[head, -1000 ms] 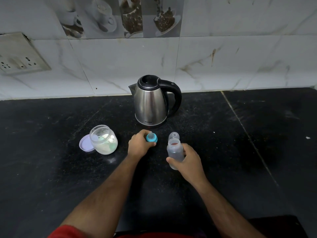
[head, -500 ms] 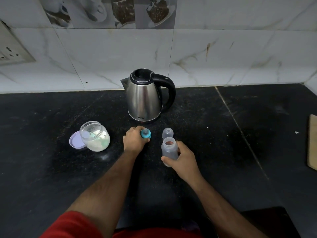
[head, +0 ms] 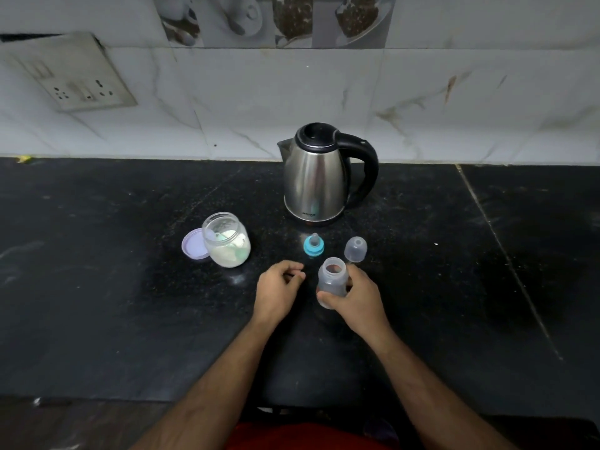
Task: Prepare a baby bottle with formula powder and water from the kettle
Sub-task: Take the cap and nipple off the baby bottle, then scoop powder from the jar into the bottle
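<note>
While both forearms reach out from the counter's (head: 97,303) near edge, the person's right hand (head: 358,295) grips the open baby bottle (head: 331,280), thumb and fingers curled round its clear body, holding it upright near the middle of the black stone counter. Its mouth is uncovered and it looks empty, though the plastic is cloudy. The left hand (head: 279,289) sits just beside the bottle, fingers loosely curled and holding nothing.

Just beyond the hands, the blue teat ring (head: 313,245) stands on the counter, and the clear dome cap (head: 356,249) stands to its right, just behind the bottle. So the bottle is already taken apart. Nothing appears to have gone into it yet: powder, water and closing up all seem left to do.

Toward the counter's left side, level with the teat, the formula jar (head: 227,240) stands open, white powder and what looks like a pale green scoop inside, and its purple lid (head: 193,250) lies touching it. At the back edge stands the steel kettle (head: 316,177), lid shut, black handle facing right. Nothing stands between the hands and jar or kettle. On the marble-tiled wall behind, a socket panel (head: 74,76) sits at upper left.
</note>
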{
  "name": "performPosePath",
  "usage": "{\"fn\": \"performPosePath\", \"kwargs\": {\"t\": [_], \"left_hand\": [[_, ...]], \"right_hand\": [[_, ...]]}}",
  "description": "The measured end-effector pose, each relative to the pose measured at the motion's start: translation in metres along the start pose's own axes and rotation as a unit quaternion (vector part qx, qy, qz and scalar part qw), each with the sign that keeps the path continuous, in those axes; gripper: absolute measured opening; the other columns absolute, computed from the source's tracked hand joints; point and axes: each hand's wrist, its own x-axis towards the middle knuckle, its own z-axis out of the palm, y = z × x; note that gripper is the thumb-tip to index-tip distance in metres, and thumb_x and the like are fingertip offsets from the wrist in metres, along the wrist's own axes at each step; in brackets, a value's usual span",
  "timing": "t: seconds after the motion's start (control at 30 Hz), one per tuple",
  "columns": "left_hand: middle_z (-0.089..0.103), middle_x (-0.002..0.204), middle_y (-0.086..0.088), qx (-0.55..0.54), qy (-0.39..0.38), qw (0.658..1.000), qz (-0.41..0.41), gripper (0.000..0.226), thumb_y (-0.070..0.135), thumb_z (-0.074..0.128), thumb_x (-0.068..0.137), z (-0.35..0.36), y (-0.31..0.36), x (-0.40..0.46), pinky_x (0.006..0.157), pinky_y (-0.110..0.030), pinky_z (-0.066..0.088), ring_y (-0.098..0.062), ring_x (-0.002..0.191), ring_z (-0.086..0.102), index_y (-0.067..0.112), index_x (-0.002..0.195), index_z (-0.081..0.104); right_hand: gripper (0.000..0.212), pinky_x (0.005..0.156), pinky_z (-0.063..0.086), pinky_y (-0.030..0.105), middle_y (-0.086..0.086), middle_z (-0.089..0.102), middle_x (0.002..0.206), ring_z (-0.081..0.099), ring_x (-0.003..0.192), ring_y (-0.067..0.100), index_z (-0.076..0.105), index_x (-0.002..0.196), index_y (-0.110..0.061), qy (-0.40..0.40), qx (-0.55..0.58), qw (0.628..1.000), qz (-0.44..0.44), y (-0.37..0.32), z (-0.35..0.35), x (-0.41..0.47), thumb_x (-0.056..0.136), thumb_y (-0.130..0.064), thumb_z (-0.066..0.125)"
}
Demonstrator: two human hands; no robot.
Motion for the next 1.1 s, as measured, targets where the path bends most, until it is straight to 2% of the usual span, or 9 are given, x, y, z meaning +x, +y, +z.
{"fn": "performPosePath", "kwargs": {"t": [0.1, 0.23, 0.4, 0.67, 0.93, 1.03, 1.1], "left_hand": [[0.074, 0.099, 0.009, -0.033, -0.029, 0.999, -0.011, 0.019, 0.01, 0.068, 0.09, -0.012, -0.01, -0.011, 0.085, -0.018, 0.054, 0.0, 0.086, 0.067, 0.018, 0.107, 0.074], [0.075, 0.107, 0.011, -0.06, -0.05, 0.997, -0.009, 0.028, 0.006, 0.064, 0.092, -0.026, -0.022, -0.018, 0.09, -0.03, 0.057, 0.0, 0.095, 0.069, 0.022, 0.113, 0.073], [0.073, 0.11, 0.012, -0.067, -0.055, 0.996, -0.011, 0.035, 0.001, 0.061, 0.092, -0.042, -0.027, -0.019, 0.093, -0.031, 0.056, 0.004, 0.098, 0.068, 0.021, 0.118, 0.071], [0.073, 0.115, 0.007, -0.06, -0.063, 0.996, -0.016, 0.035, 0.002, 0.062, 0.091, -0.061, -0.034, -0.009, 0.098, -0.036, 0.054, -0.003, 0.105, 0.067, 0.018, 0.122, 0.069], [0.07, 0.122, 0.006, -0.06, -0.101, 0.993, -0.006, 0.042, 0.001, 0.064, 0.089, -0.074, -0.04, -0.004, 0.1, -0.037, 0.053, -0.004, 0.107, 0.067, 0.017, 0.128, 0.065], [0.069, 0.126, 0.001, -0.061, -0.094, 0.994, -0.015, 0.043, 0.003, 0.065, 0.09, -0.078, -0.045, -0.007, 0.103, -0.033, 0.051, -0.003, 0.106, 0.066, 0.014, 0.131, 0.062], [0.072, 0.115, 0.001, -0.065, -0.057, 0.996, -0.024, 0.033, 0.008, 0.067, 0.09, -0.083, -0.05, -0.008, 0.099, -0.035, 0.053, -0.003, 0.098, 0.067, 0.015, 0.122, 0.068]], "right_hand": [[0.047, 0.084, 0.05, 0.024, -0.016, 0.066, 0.102, 0.061, 0.097, 0.001, 0.062, 0.106, -0.029, -0.021, 0.002, 1.0, -0.018, -0.01, 0.015, 0.003, 0.066, -0.027, 0.087], [0.048, 0.08, 0.049, 0.02, -0.013, 0.068, 0.1, 0.063, 0.095, 0.003, 0.062, 0.107, -0.025, -0.037, 0.013, 0.999, -0.033, -0.023, 0.035, 0.009, 0.066, -0.021, 0.087], [0.05, 0.086, 0.052, 0.028, -0.008, 0.069, 0.105, 0.064, 0.098, 0.009, 0.063, 0.111, -0.021, -0.047, -0.001, 0.998, -0.034, -0.032, 0.057, 0.017, 0.067, -0.02, 0.087], [0.049, 0.079, 0.045, 0.017, -0.01, 0.068, 0.105, 0.063, 0.098, 0.008, 0.061, 0.11, -0.021, -0.044, -0.001, 0.999, -0.017, -0.049, 0.079, 0.02, 0.069, -0.016, 0.086], [0.054, 0.087, 0.048, 0.023, -0.006, 0.068, 0.114, 0.063, 0.107, 0.012, 0.06, 0.117, -0.02, -0.036, -0.031, 0.999, -0.006, -0.052, 0.088, 0.021, 0.07, -0.017, 0.086], [0.078, 0.104, 0.046, 0.033, -0.001, 0.06, 0.136, 0.055, 0.126, 0.017, 0.048, 0.139, -0.019, -0.056, -0.055, 0.997, 0.005, -0.049, 0.085, 0.018, 0.07, -0.016, 0.085], [0.091, 0.112, 0.04, 0.041, 0.004, 0.047, 0.149, 0.046, 0.137, 0.021, 0.034, 0.151, -0.018, -0.052, -0.073, 0.996, 0.011, -0.048, 0.08, 0.014, 0.073, -0.016, 0.082]]}}
